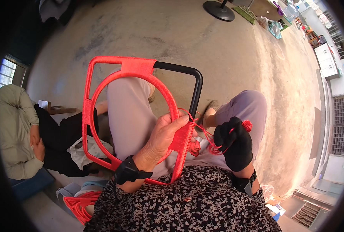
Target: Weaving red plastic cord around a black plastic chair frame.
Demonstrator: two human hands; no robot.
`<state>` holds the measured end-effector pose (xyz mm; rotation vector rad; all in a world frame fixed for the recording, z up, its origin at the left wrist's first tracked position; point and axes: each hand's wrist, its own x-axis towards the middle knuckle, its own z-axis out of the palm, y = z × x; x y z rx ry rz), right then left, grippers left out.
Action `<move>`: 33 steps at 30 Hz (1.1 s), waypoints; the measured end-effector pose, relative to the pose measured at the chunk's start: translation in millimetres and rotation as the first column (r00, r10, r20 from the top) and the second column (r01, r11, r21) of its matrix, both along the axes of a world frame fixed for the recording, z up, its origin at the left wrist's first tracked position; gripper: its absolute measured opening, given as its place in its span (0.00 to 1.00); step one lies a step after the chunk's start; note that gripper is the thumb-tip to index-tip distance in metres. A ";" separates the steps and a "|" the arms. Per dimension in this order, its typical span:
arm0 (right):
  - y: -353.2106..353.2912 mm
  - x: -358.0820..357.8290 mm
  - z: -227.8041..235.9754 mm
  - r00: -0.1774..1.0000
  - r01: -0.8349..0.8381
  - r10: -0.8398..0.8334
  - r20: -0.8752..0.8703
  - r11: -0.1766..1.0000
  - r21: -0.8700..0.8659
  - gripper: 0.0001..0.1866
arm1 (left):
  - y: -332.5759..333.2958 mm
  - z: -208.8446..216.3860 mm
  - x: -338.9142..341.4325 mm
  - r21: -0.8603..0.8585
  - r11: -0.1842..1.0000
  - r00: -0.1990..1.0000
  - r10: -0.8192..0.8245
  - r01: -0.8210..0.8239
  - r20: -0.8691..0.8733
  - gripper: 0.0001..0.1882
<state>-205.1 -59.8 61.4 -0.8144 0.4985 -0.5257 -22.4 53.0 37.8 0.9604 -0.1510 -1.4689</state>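
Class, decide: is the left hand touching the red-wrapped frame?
Touching. The head view shows the left hand clasping the red-wrapped frame, its thumb lying across it.

No lettering, number, brand or sign could be read: not on the black metal frame wrapped in red cord (183, 135), the crumpled white plastic bag (78, 156) partly behind the frame's left side, or the white boxy cabinet (326, 62) far to the frame's right.

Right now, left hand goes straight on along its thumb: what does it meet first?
From the left hand, likely the loose red cord, then the bare black tube; depth there is unclear.
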 end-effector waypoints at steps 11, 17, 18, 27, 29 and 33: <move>-10.8 -7.4 2.0 0.997 -0.047 0.049 -0.062 0.999 0.024 0.19 | 1.3 10.6 3.5 -0.014 0.998 0.998 0.061 -0.061 0.015 0.09; 3.7 28.8 40.6 0.954 -0.293 0.297 0.052 0.954 -0.065 0.13 | 19.5 0.7 27.7 -0.172 0.964 0.975 0.180 -0.202 -0.134 0.12; 9.5 34.0 44.7 0.916 -0.397 0.399 0.041 0.917 -0.047 0.08 | 24.9 1.9 35.5 -0.176 0.953 0.962 0.222 -0.248 -0.157 0.12; 48.7 107.6 81.8 0.635 -0.329 0.770 0.063 0.343 -0.880 0.15 | 41.8 12.9 76.4 -0.715 0.632 0.896 -0.074 -0.298 -0.438 0.10; 69.0 113.8 78.7 0.623 -0.214 0.770 0.137 0.336 -0.917 0.16 | 46.8 14.3 72.3 -0.746 0.586 0.885 -0.101 -0.317 -0.455 0.08; 60.7 110.0 80.6 0.670 -0.228 0.708 0.225 0.485 -0.844 0.14 | 40.0 10.5 66.3 -0.764 0.580 0.900 -0.116 -0.283 -0.421 0.07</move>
